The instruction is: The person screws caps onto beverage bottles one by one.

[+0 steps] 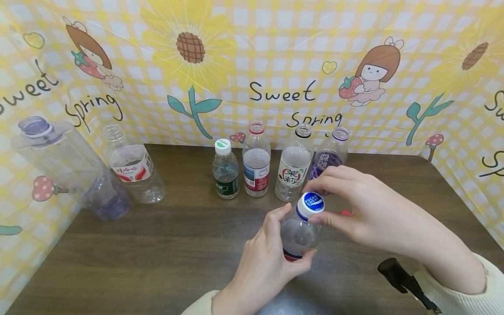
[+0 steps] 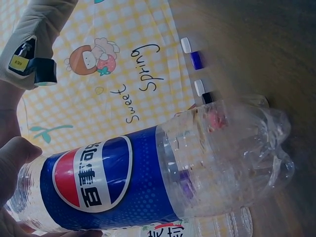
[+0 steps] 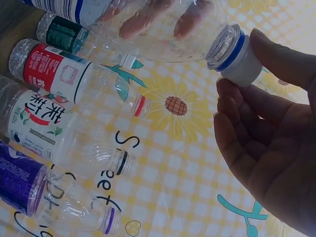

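In the head view my left hand [image 1: 264,251] grips a clear plastic bottle [image 1: 295,236] around its upper body, tilted slightly. Its blue Pepsi label [image 2: 143,173] fills much of the left wrist view. My right hand [image 1: 362,203] pinches a white cap with a blue top [image 1: 313,202] between thumb and fingers. That cap sits over the bottle's mouth, with a blue ring below it; how tightly it is seated I cannot tell. In the right wrist view the thumb and index finger touch the white cap [image 3: 244,69] from opposite sides.
Behind stand a green-capped small bottle [image 1: 226,175], a red-ringed bottle [image 1: 257,164], a jasmine-label bottle [image 1: 293,170] and a purple-label bottle [image 1: 327,159]. Two uncapped bottles, one large [image 1: 75,162] and one red-and-white-labelled [image 1: 134,168], stand left. Loose caps, including a blue one [image 2: 196,60], lie right.
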The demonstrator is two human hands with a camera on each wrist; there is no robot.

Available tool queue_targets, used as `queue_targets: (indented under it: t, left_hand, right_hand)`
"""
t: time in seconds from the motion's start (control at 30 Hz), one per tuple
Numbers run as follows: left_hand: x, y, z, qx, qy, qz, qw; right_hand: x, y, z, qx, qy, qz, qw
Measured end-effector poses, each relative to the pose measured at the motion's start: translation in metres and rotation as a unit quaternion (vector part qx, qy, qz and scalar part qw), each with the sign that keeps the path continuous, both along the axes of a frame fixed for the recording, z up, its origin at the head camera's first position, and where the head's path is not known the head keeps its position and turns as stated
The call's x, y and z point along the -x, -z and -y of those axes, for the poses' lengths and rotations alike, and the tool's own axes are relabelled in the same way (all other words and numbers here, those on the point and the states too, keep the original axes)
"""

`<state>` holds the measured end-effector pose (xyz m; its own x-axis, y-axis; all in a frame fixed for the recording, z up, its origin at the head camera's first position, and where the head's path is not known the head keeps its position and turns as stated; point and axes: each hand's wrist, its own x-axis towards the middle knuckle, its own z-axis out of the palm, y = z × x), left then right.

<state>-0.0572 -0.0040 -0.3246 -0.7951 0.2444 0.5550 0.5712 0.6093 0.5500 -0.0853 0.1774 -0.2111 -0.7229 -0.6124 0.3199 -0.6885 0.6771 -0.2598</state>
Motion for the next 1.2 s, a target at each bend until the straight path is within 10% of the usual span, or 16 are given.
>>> queue_targets:
  t: [0.33,0.77,1.2]
  left_hand:
    - [-0.0003,0.0001,-0.0002,-0.002,0.001,0.0,1.0]
    - [-0.0004,0.0001,0.0001,0.0,0.001,-0.003,1.0]
    - [-0.0007,0.0011,-0.0005,0.002,-0.007,-0.013,0.9999]
  right_hand:
    - [-0.0001,0.0012,-0.0011,-0.003,0.023,0.013,0.9997]
    - [0.0015,-0.0015,-0.0034,-0.003,-0.087,-0.015,0.9961]
    - [0.0023,-0.0003,-0.0023,-0.015,-0.037,-0.002,0.9992]
